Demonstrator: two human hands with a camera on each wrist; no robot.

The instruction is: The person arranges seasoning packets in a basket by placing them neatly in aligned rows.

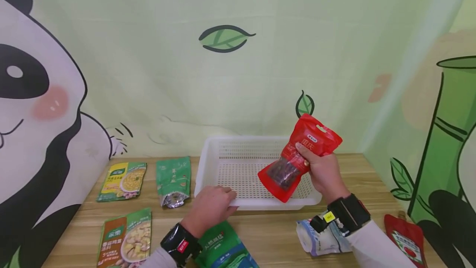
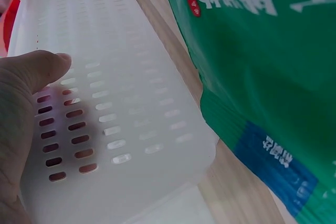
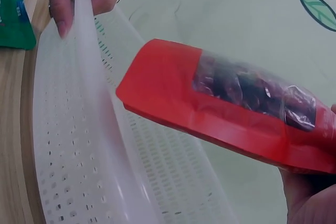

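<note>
My right hand [image 1: 327,173] grips a red pouch [image 1: 310,139] by its side, thumb across the front. Through the pouch's clear window [image 3: 252,90] dark pieces show. It is held tilted over the right part of a white plastic basket [image 1: 256,206]. At the basket's near rim, my left hand [image 1: 211,206] pinches the wall, its thumb [image 2: 50,69] on the perforated outer side and the fingers over the rim, as the right wrist view also shows. A green pouch with a blue lower part [image 1: 224,245] lies just in front of the basket, partly behind my left wrist.
Left of the basket lie a green foil pouch [image 1: 173,179], a yellow-green packet [image 1: 122,181] and a brown-green packet [image 1: 125,239]. A white and blue package [image 1: 316,239] lies under my right forearm. At the far right is a red spouted pouch [image 1: 405,239]. A printed cloth backdrop [image 1: 260,94] stands behind.
</note>
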